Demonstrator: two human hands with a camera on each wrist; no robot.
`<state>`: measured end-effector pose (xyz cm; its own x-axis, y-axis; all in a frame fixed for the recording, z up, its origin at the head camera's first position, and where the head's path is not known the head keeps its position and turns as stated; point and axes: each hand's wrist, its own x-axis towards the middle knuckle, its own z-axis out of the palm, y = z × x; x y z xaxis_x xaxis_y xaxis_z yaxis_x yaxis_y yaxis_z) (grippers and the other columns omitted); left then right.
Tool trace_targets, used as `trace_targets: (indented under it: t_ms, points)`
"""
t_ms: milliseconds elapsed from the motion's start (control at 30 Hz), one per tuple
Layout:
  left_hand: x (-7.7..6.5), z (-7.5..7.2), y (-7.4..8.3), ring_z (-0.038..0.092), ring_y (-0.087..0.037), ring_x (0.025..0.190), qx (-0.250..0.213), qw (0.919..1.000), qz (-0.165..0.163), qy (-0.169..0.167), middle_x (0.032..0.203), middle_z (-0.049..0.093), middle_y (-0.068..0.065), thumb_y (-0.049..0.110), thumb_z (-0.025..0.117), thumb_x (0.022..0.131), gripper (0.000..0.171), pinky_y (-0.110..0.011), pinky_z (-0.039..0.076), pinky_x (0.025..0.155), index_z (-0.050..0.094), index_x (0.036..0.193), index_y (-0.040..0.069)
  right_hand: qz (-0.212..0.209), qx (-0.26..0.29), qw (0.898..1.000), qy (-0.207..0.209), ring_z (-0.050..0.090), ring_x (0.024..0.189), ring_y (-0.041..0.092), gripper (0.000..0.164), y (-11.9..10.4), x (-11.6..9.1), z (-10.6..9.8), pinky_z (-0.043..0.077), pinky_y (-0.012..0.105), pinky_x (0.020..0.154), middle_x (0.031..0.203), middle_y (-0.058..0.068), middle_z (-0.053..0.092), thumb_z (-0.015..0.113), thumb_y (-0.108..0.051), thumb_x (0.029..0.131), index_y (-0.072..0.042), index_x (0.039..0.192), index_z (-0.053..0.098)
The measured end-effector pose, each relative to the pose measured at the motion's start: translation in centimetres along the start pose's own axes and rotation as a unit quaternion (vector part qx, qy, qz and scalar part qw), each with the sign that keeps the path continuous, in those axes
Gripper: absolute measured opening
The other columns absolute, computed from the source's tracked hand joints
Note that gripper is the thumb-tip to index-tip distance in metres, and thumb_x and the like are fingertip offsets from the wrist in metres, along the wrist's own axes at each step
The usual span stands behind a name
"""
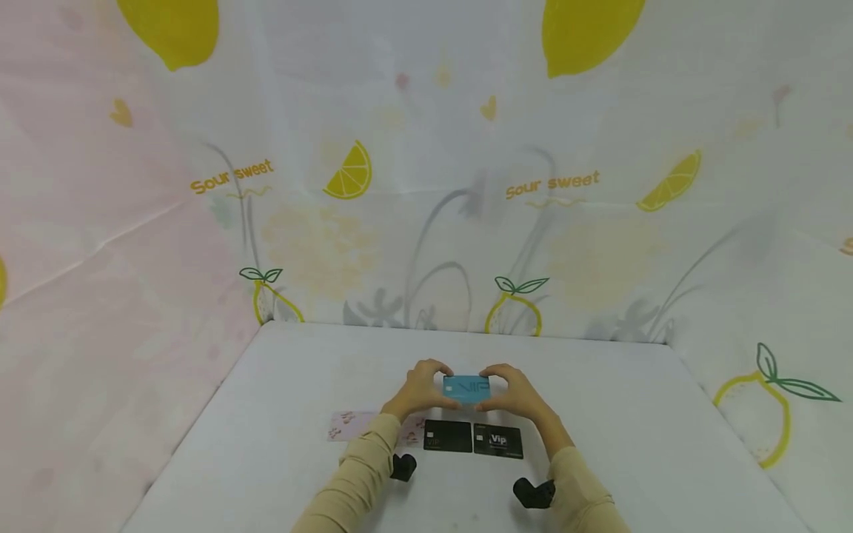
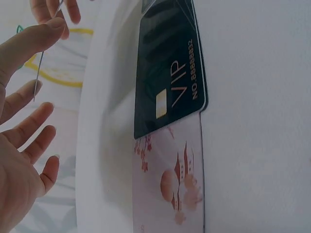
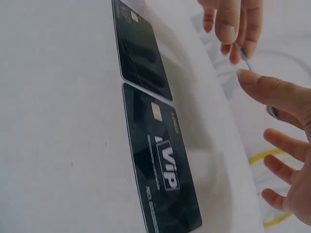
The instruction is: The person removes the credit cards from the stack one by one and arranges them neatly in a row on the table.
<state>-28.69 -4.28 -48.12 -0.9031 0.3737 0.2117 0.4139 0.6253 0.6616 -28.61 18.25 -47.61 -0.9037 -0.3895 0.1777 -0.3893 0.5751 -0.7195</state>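
A light blue card [image 1: 466, 389] with "VIP" lettering and a chip is held upright above the table. My left hand [image 1: 421, 389] pinches its left side between thumb and index finger; my right hand [image 1: 516, 392] pinches its right side the same way. Both wrist views show this card almost edge-on, the other fingers spread. Below the hands lie a dark VIP card [image 1: 448, 436] and, just right of it, a black card [image 1: 498, 441] with a boxed "Vip". Left of the dark card is a pink patterned surface [image 2: 170, 189], partly hidden by my left sleeve in the head view.
A white table [image 1: 633, 414] carries the cards. Patterned fabric [image 1: 433, 244] with lemons stands behind and at both sides. Black wrist devices [image 1: 533, 494] sit at the sleeves, close to the tabletop.
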Motion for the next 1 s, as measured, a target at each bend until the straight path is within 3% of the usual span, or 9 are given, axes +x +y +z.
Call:
trace_targets:
  t_ms: [200,433,700,1000]
  points:
    - [0.1,1.5,1.1,0.049,-0.033,0.107,0.024,0.9996,0.011,0.008,0.112,0.06,-0.014,0.032,0.086,0.063,0.051,-0.056,0.036,0.081,0.066,0.103,0.006,-0.003,-0.01,1.0,0.001,0.05,0.116,0.04,0.062,0.6,-1.4,-1.3,0.037,0.057,0.096,0.12,0.017,0.059,0.086,-0.026,0.064,0.0,0.115,0.062]
    - [0.3,3.4,3.2,0.049,-0.031,0.106,0.033,0.9989,0.028,0.017,0.11,0.061,-0.012,0.034,0.086,0.063,0.05,-0.046,0.035,0.076,0.067,0.1,0.008,0.029,-0.012,0.999,0.004,0.047,0.119,0.041,0.061,1.5,-3.6,-3.1,0.036,0.059,0.095,0.123,0.018,0.058,0.086,-0.025,0.064,-0.002,0.116,0.062]
    - [0.9,5.2,5.0,0.05,-0.025,0.103,0.059,0.9981,0.014,-0.006,0.108,0.062,-0.008,0.041,0.086,0.061,0.051,-0.039,0.035,0.074,0.069,0.1,0.012,0.038,-0.006,0.999,0.012,0.046,0.118,0.044,0.059,2.3,-5.7,-4.4,0.036,0.06,0.094,0.122,0.02,0.058,0.084,-0.022,0.066,-0.001,0.116,0.062]
    - [1.4,7.2,6.6,0.049,-0.025,0.106,0.096,0.9949,0.013,-0.031,0.112,0.061,-0.007,0.045,0.083,0.063,0.052,-0.04,0.037,0.076,0.068,0.103,0.014,0.086,0.004,0.996,0.016,0.041,0.123,0.046,0.061,3.4,-7.6,-5.5,0.032,0.063,0.096,0.127,0.021,0.054,0.084,-0.022,0.067,-0.002,0.119,0.06]
